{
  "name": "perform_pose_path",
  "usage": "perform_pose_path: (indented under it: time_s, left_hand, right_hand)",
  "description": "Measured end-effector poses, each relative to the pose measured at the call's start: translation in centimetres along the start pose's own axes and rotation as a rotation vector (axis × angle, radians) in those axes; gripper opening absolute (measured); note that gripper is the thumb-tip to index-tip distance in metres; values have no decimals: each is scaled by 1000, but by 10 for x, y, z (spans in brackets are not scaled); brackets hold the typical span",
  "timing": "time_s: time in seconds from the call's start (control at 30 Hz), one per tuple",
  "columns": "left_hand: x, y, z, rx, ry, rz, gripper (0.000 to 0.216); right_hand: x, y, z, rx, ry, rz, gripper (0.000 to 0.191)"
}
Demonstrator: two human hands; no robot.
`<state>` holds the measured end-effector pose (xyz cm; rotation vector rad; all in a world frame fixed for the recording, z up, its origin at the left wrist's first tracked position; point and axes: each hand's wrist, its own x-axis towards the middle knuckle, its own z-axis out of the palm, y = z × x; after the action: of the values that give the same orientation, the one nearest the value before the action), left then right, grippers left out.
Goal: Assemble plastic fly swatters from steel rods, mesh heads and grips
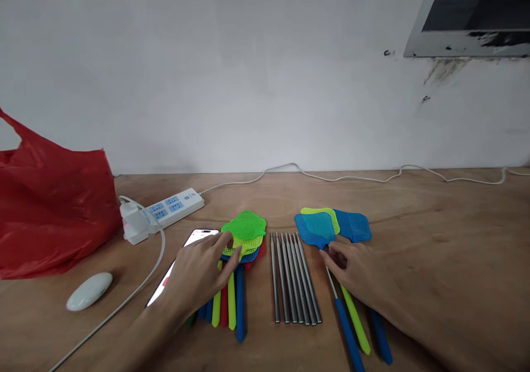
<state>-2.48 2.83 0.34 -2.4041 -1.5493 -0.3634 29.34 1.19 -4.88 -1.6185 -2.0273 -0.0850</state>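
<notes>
Several rods [293, 283] lie parallel on the counter [434, 239], thick ends near, probably so each stays distinct. Left swatters [248, 226] overlap head on head, likely to save room; left hand [199, 264] is part-open over them, no grip visible. Right hand [358, 267] is curled at the neck of a blue swatter [305, 230]; grip cannot be told. Red bag [62, 201] at left, opaque: contents hidden.

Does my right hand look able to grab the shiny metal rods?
Probably yes: the metal rods lie uncovered just left of the right hand, with mostly bare tabletop between.
</notes>
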Motion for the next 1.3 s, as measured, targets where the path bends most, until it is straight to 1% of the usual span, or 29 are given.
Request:
perform_pose_path:
  time_s: [0.1,0.2,0.33,0.43,0.57,0.73,0.97,1.3]
  left_hand:
    - [2,-6,-3,-27,26,-81,27]
    - [3,-10,-8,-53,-18,-119,30]
    - [5,-13,-9,22,-72,-154,36]
    - [5,-14,-2,66,-95,-142,38]
    - [5,-12,8,85,-128,-82,35]
    - [5,-8,12,98,-156,-36,35]
    - [4,-6,12,143,-143,-59,36]
    - [2,1,13,229,-188,-89,43]
  right_hand:
    - [0,-3,-3,18,30,-45,39]
    - [-1,-5,-5,52,59,-85,40]
    - [-1,-6,-7,86,66,-128,40]
    - [-2,-6,-7,96,62,-138,41]
    - [-2,-7,-7,103,54,-136,41]
    - [-3,-9,-9,173,39,-137,42]
    - [-5,-11,-9,198,2,-120,41]
    - [-9,-11,-6,227,-22,-111,41]
